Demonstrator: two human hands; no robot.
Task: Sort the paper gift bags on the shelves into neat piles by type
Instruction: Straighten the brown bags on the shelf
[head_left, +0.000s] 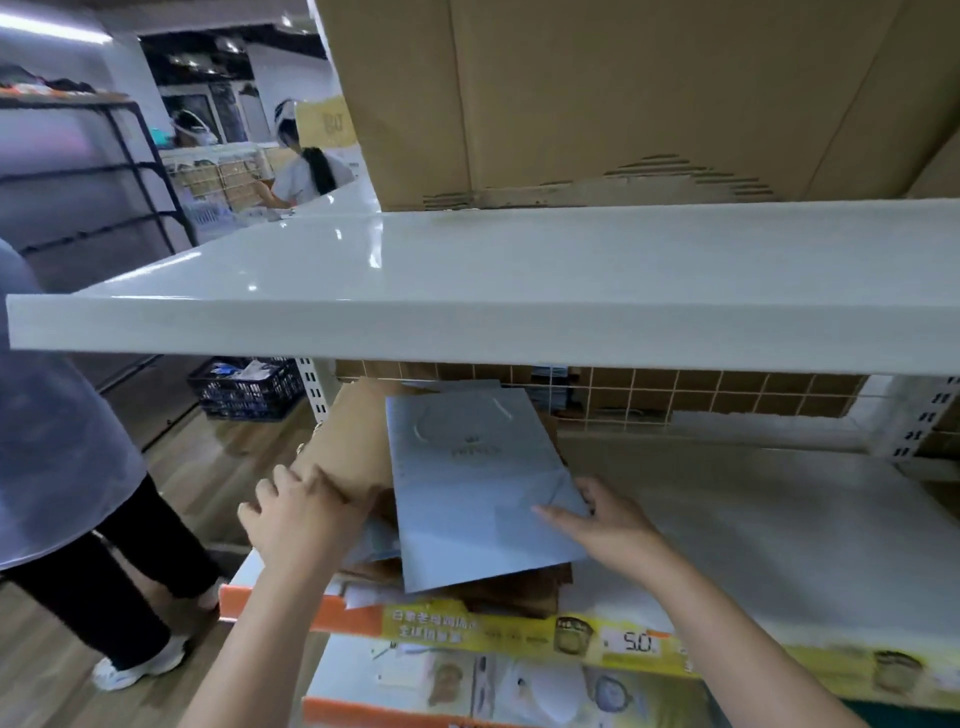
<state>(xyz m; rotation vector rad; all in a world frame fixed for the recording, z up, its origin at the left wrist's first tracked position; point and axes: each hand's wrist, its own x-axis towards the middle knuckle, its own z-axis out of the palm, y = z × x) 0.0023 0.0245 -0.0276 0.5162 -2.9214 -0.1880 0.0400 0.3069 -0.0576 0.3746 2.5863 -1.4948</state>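
Cool, even light comes from ceiling strip lamps far above and left of the white upper shelf, whose glossy top carries small bright glare spots. Below that shelf the space sits in soft shadow. Straight lines bow toward the edges, and the whole picture is slightly soft, more so at the bottom.

Shop: white display shelves, price strip marked 5.0, stock cartons overhead.
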